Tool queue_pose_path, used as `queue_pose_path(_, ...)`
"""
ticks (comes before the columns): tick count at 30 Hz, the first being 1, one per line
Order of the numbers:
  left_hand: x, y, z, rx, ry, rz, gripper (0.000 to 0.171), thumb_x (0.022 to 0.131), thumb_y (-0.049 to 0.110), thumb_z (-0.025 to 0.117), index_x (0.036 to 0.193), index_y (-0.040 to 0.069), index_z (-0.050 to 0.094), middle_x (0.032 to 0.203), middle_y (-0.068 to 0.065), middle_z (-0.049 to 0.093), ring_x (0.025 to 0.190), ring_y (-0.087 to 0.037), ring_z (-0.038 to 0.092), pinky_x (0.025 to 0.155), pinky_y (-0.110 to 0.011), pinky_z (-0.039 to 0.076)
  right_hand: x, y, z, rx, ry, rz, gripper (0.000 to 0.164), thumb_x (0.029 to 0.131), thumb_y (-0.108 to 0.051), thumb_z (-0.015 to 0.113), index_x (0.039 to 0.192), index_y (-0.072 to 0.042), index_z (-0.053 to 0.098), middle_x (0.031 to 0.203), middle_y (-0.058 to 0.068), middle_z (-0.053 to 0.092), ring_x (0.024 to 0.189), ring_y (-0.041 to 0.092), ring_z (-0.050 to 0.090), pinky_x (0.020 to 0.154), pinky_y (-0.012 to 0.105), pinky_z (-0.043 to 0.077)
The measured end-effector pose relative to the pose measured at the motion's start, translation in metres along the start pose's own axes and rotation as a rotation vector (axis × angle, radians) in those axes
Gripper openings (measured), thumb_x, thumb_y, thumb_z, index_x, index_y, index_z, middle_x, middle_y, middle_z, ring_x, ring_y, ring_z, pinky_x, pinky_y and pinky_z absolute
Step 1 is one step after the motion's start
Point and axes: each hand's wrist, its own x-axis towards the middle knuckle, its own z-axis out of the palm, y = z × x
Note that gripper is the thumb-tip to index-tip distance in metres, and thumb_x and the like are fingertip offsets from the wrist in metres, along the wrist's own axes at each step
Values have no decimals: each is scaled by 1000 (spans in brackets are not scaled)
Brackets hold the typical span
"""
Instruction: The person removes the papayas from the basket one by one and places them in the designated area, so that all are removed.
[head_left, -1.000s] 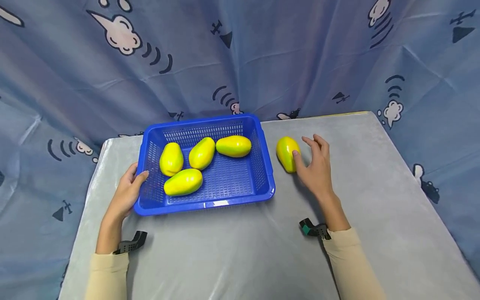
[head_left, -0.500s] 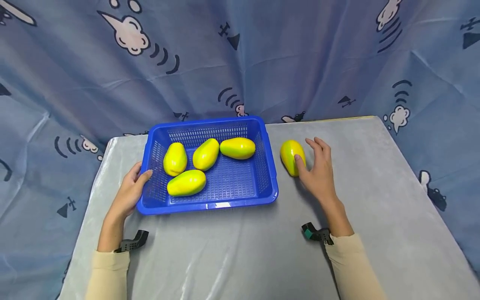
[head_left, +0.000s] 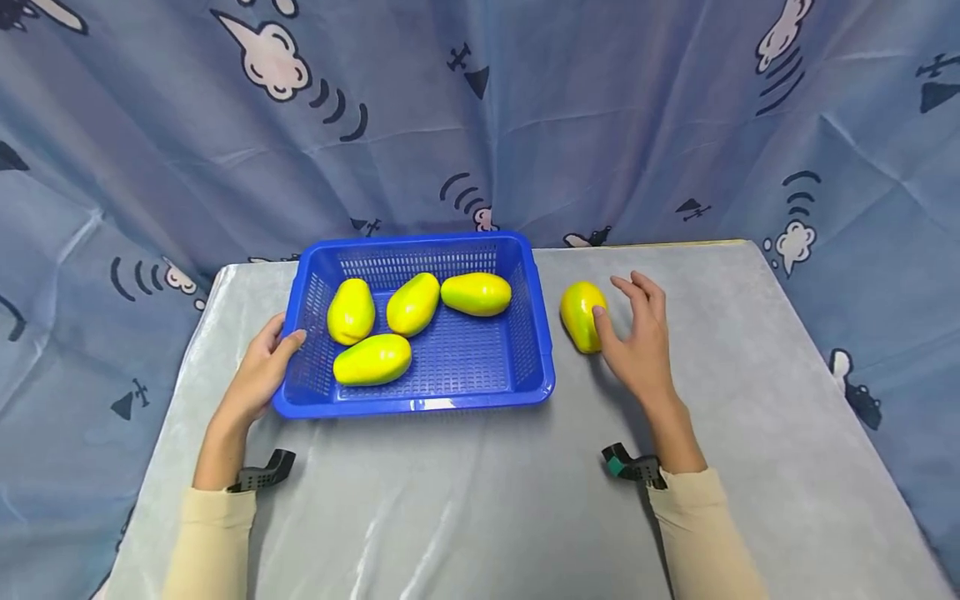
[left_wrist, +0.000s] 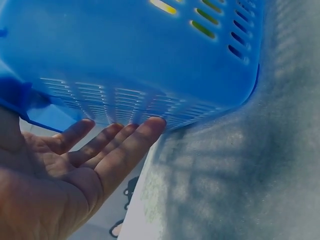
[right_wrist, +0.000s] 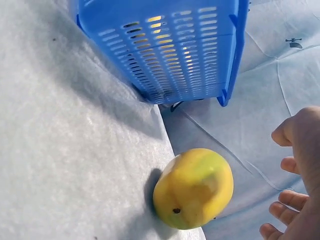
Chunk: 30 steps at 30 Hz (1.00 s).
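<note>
On the table's left half stands a blue plastic basket (head_left: 450,404) with several yellow-green mangoes (head_left: 372,360) inside. My left hand (head_left: 255,371) grips its left rim. The thumb is over the rim; in the left wrist view, the fingers (left_wrist: 122,155) reach against the slotted outer wall. Right of the basket, a single mango (head_left: 581,317) lies on the table. My right hand (head_left: 637,346) hovers at its right side with fingers spread and loosely bent. In the right wrist view, a gap shows between that hand (right_wrist: 305,170) and the mango (right_wrist: 194,189).
A grey cloth covers the table (head_left: 480,508). Behind it hangs a blue patterned curtain (head_left: 570,125), close to the basket's far rim and the table's back edge. Each wrist wears a black camera mount (head_left: 633,465).
The head view has shifted slightly. Both hands keep nearly the same places, the left on the basket rim and the right beside the single mango.
</note>
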Motion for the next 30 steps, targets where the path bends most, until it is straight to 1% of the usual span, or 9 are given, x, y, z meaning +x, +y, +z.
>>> queue_pose_path(5, 2, 2, -3, 1, 12, 2, 59, 114, 28, 43, 163, -1, 29, 111, 11, 65, 92, -3, 70, 75, -25, 63, 3, -3, 5, -4, -21, 1, 48, 99, -11, 67, 146, -1, 58, 161, 24, 41, 151, 45, 40, 122, 69, 34)
queue_pose_path(9, 3, 2, -3, -26, 15, 2, 59, 113, 28, 44, 162, -2, 29, 111, 11, 66, 92, -4, 70, 76, -25, 63, 6, -7, 8, 0, -35, -34, 48, 99, -11, 68, 145, -1, 58, 159, 24, 44, 149, 45, 42, 122, 69, 35)
queue_pose_path(13, -1, -1, -3, -33, 17, -9, 58, 114, 28, 44, 162, -2, 29, 112, 10, 64, 93, -4, 69, 77, -25, 63, 7, -14, 13, 10, -70, -68, 49, 98, -11, 69, 145, 0, 58, 157, 25, 46, 148, 44, 44, 123, 68, 34)
queue_pose_path(16, -5, -4, -5, -35, 28, -20, 59, 114, 27, 43, 162, -3, 28, 112, 10, 64, 93, -4, 69, 76, -25, 63, 11, -21, 16, 6, -116, -92, 49, 99, -11, 69, 145, -2, 58, 157, 24, 47, 147, 44, 45, 123, 68, 34)
queue_pose_path(18, -6, -4, -5, -39, 38, -21, 59, 114, 28, 44, 162, -2, 28, 111, 11, 65, 92, -4, 69, 76, -25, 63, 17, -26, 18, -3, -148, -119, 49, 99, -12, 68, 146, -3, 58, 157, 24, 47, 147, 44, 45, 123, 68, 34)
queue_pose_path(21, -5, -3, -5, -48, 50, -15, 59, 114, 29, 45, 162, -1, 30, 111, 12, 65, 92, -4, 69, 75, -26, 63, 30, -35, 19, -27, -196, -172, 50, 100, -13, 68, 148, -5, 57, 157, 23, 48, 147, 44, 46, 122, 68, 35)
queue_pose_path(23, -2, -1, -4, -52, 46, -9, 59, 113, 29, 45, 161, -1, 30, 111, 11, 65, 92, -3, 70, 76, -26, 64, 36, -42, 19, -47, -231, -204, 50, 100, -13, 69, 148, -5, 57, 157, 23, 48, 147, 43, 46, 121, 68, 37)
queue_pose_path(26, 2, 0, -3, -55, 21, -4, 59, 114, 30, 45, 161, -2, 30, 115, 8, 64, 94, -4, 70, 77, -26, 64, 41, -54, 19, -80, -301, -215, 50, 101, -16, 69, 148, -5, 57, 158, 21, 48, 148, 42, 45, 120, 69, 37)
queue_pose_path(30, 2, -1, -3, -57, 2, -8, 58, 114, 29, 44, 160, -3, 30, 117, 4, 64, 95, -4, 71, 78, -27, 64, 48, -67, 24, -120, -429, -230, 51, 104, -22, 67, 151, -8, 55, 161, 18, 45, 150, 41, 44, 120, 68, 39)
